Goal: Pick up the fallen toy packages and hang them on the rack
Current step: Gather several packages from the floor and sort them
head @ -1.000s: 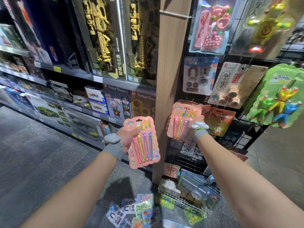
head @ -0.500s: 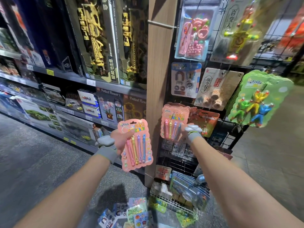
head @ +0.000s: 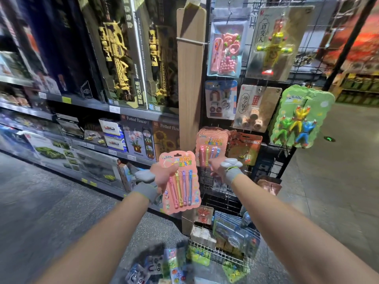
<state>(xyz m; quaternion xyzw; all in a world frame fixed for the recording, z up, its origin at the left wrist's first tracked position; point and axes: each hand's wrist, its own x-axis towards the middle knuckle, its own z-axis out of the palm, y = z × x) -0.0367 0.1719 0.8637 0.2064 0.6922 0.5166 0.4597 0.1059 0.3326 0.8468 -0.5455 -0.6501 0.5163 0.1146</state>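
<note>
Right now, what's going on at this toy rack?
A person stands at the wire rack. The left hand grips a pink bubble-wand package, held up beside the rack and not yet hung. The right hand is at the lower edge of the matching pink stack hanging there; whether it pinches it is unclear. More fallen packages lie on the floor below.

you're wearing a grey cuff (head: 144,190) behind your left hand (head: 163,175) and right hand (head: 216,168) (yellow-green trim), each carrying a pale rounded pod (head: 144,175).
</note>
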